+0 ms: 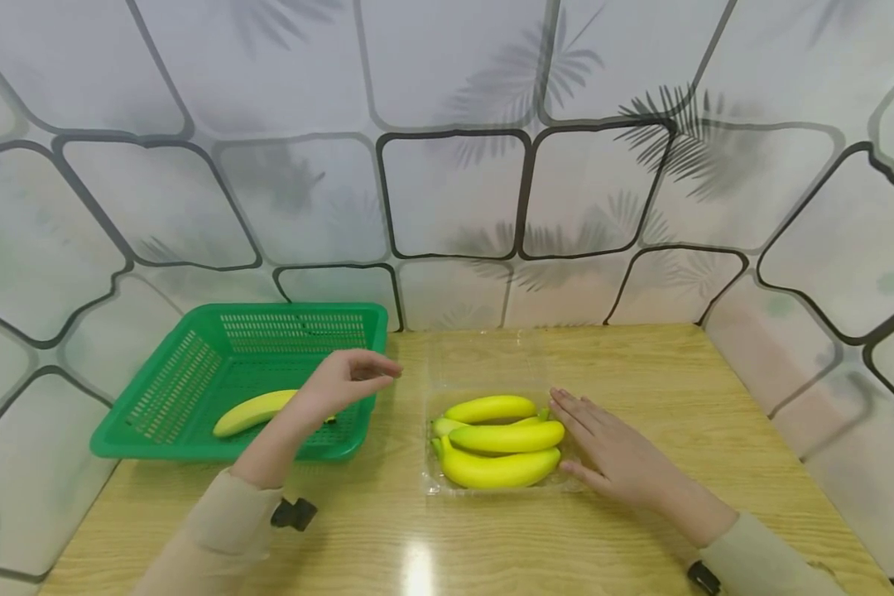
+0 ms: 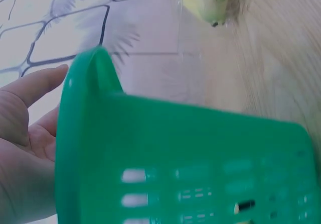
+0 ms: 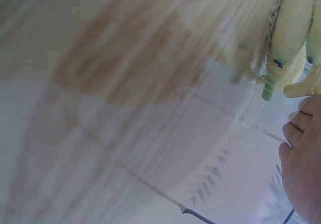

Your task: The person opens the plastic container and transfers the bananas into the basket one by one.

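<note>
Several yellow bananas (image 1: 501, 469) lie in a clear plastic box (image 1: 492, 492) on the table, its see-through lid (image 1: 484, 356) folded back toward the wall. My right hand (image 1: 614, 451) rests along the box's right side, fingers extended and fingertips right at the bananas. Over the right rim of a green basket (image 1: 376, 331) is my left hand (image 1: 346, 381), with nothing in its grasp and its fingers slightly bent. A single banana (image 1: 253, 411) lies inside the basket, partly hidden by the left forearm. In the left wrist view, the basket's wall (image 2: 175, 138) covers part of the left hand (image 2: 25, 143).
The wooden table (image 1: 626, 364) ends against a patterned wall (image 1: 454, 190) at the back, with walls on both sides too. The basket stands at the left, near the back wall. A strip of table separates it from the box.
</note>
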Demonstrator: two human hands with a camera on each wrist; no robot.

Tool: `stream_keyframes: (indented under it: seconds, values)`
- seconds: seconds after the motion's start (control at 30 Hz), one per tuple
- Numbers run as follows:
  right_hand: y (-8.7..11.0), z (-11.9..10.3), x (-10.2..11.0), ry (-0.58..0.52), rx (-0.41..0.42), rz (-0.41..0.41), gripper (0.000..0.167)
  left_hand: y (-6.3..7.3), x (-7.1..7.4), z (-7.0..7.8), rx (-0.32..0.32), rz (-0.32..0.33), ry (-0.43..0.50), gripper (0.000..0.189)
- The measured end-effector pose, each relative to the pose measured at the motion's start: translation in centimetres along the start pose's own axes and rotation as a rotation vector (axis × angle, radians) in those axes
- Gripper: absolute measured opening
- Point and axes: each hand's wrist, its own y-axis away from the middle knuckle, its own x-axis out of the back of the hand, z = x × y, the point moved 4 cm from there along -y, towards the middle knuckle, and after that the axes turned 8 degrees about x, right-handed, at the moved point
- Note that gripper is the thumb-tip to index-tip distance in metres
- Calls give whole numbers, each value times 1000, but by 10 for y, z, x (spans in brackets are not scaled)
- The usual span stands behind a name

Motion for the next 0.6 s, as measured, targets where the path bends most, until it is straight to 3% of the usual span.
stream_keyframes:
  seconds: [0.6]
  values:
    - [0,0,2,11,-4,-20,76,-15,-37,18,-62,-74,21,27]
